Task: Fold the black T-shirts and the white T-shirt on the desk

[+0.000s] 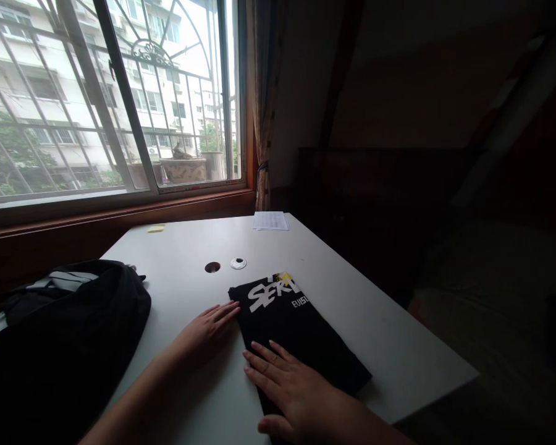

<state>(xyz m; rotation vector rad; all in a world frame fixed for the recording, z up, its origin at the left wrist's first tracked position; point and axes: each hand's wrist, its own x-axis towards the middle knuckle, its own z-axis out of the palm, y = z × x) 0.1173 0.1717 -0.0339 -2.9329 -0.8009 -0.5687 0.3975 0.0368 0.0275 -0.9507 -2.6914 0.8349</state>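
Observation:
A black T-shirt (301, 330) with white lettering and a yellow print lies folded into a long flat rectangle on the white table (180, 259). My left hand (213, 324) rests at its far left edge, fingers stretched out with their tips touching the cloth. Nearer to me, my right hand (290, 386) is laid flat on the shirt's near left part, its fingers extended and a little apart. Neither hand grips anything. Part of the shirt's near end is hidden under my right hand and forearm.
A dark heap of clothing (74, 334) covers the table's left side. Behind the shirt are a round cable hole (212, 267) and a round cover (238, 263). Papers (271, 220) and a yellow pad (156, 228) lie at the far edge, below a barred window (167, 93).

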